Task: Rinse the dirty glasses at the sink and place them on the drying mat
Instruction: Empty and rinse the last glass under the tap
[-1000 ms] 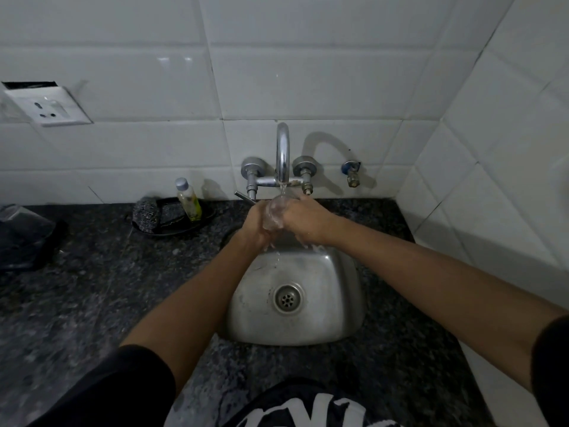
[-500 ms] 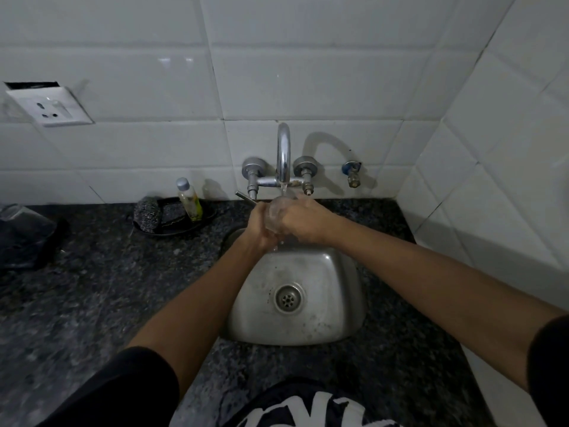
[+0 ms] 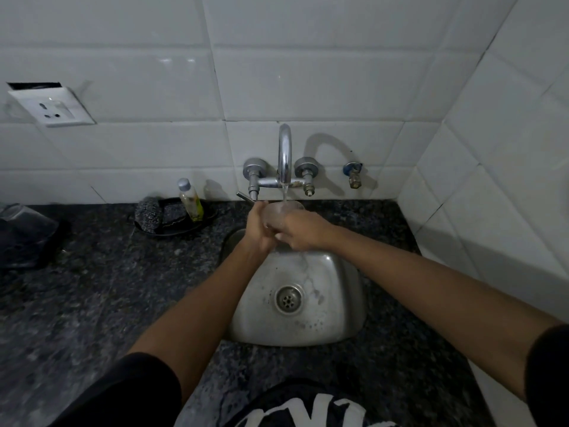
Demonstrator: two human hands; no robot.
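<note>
Mid-rinse: both hands, left hand (image 3: 258, 227) & right hand (image 3: 300, 230), had fingers curled round one glass (image 3: 278, 213), upright under tap (image 3: 284, 155) stream, above sink (image 3: 348, 291). Rinsing seemed unfinished; placing on mat still left. Mat at far left, probably; can't tell.

You've got 2 hands up: left hand (image 3: 258, 227) & right hand (image 3: 300, 230), both wrapped round 1 clear glass (image 3: 278, 214) under the water. 1 more glass (image 3: 23, 217) sits upside down at far left, so 2 glasses in all. 1 metal sink (image 3: 341, 309) w/ 1 drain (image 3: 288, 299). 1 tap spout (image 3: 285, 152), 2 round knobs beside it, plus 1 small extra valve (image 3: 354, 175) on the wall. 1 little bottle (image 3: 191, 200), 1 scrubber (image 3: 148, 213), 1 dark dish (image 3: 184, 228) under them. 1 wall socket (image 3: 52, 106).
</note>
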